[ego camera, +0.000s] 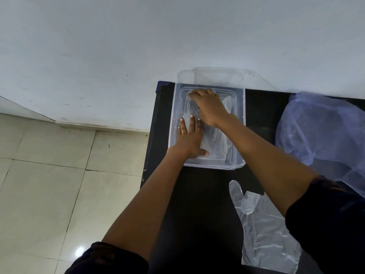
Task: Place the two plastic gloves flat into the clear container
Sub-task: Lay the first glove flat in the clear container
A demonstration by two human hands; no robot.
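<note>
Centrally, the left hand presses open and flat on a glove in the container, anchoring it; the right hand pinches its far end, likely smoothing it. A second glove waits on the desk at lower right.

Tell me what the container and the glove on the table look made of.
Container: rigid clear plastic, glossy; the black table shows through its walls.
Glove on the table: thin translucent plastic film, likely polyethylene; it lies flat, creased and shiny.

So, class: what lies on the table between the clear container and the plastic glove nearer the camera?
In the head view, only bare black table lies between the clear container and the flat glove.
</note>
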